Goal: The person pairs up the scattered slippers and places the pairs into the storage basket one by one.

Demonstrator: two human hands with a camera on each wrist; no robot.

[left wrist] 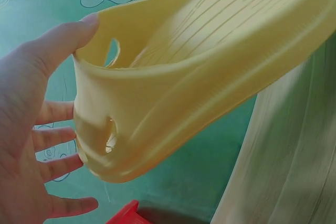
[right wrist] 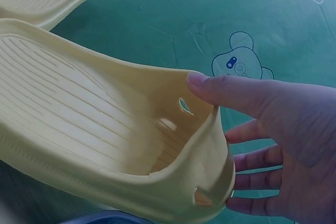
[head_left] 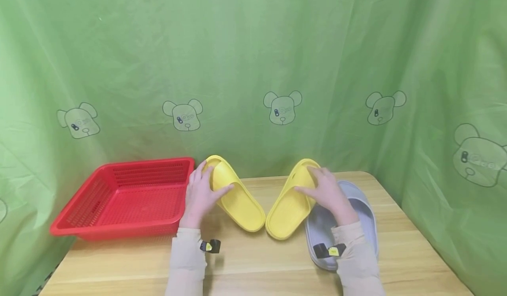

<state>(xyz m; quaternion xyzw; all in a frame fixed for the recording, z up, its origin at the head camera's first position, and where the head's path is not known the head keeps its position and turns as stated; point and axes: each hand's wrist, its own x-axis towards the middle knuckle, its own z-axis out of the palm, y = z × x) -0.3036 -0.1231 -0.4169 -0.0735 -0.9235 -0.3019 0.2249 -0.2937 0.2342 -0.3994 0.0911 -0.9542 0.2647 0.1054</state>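
Observation:
My left hand (head_left: 201,193) holds a yellow slipper (head_left: 242,205) by its toe end, the thumb over the strap's edge and the fingertips against the front. On the other side, my right hand (head_left: 329,191) grips a second yellow slipper (head_left: 286,214) the same way. Both slippers slant inward, their heels close together near the middle and their toes apart. The wrist views show the ribbed insole and the cutouts in the strap of the left slipper (left wrist: 163,87) and the right slipper (right wrist: 89,114).
A red plastic basket (head_left: 174,226) with mesh sides stands left of my left hand. Grey-blue slipper footwear (head_left: 321,227) lies on the wooden table (head_left: 253,260) beneath my right forearm, which partly covers it. A green curtain (head_left: 237,58) with bear prints hangs behind and at the sides.

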